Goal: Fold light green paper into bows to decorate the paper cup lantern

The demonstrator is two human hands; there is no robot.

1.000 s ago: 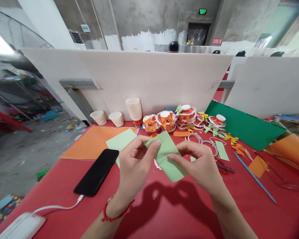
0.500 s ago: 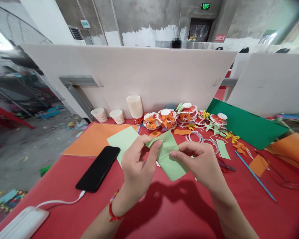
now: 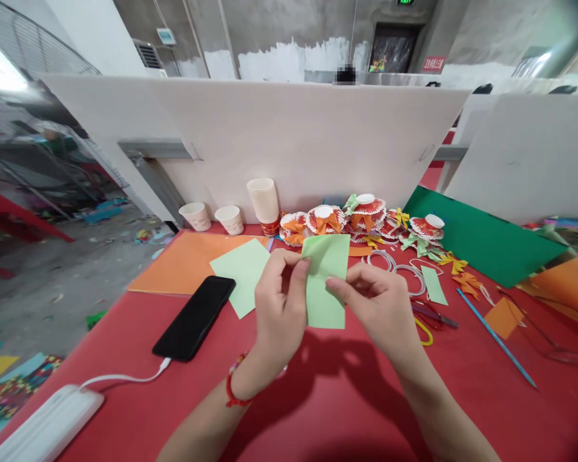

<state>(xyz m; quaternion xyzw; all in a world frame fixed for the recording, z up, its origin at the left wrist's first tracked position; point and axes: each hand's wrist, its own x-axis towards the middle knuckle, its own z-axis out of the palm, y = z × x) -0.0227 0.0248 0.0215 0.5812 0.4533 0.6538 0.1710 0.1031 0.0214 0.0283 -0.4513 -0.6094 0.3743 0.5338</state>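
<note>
- Red worktop [image 3: 347, 410]: fills the foreground; a shadow of both hands falls across it.
- White power bank [image 3: 52, 423]: near left corner; a white cable [image 3: 125, 378] connects it to the lower end of the black phone [image 3: 194, 319].
- Left hand [image 3: 280, 305]: grip pinched on the left edge of the green paper [image 3: 324, 305], thumb in front; red bracelet [image 3: 230, 388] at the wrist.
- Right hand [image 3: 383, 305]: grip pinched on the right edge of the green paper, thumb in front.
- Green paper: raised between both hands above the worktop, long side upright.
- Blue stick [image 3: 496, 339]: lies diagonally, right of the right hand.
- Pale green sheet [image 3: 243, 273]: beyond the phone, overlapping the orange sheet [image 3: 168, 263].
- Two short paper cups [image 3: 230, 220]: far edge, left of the tall cup [image 3: 264, 200].
- Red-and-white ornaments [image 3: 325, 220]: row with bows, right of the tall cup.
- White partition [image 3: 308, 141]: stands behind the cups.
- Concrete wall [image 3: 289, 22]: background, with a dark door [image 3: 394, 48].
</note>
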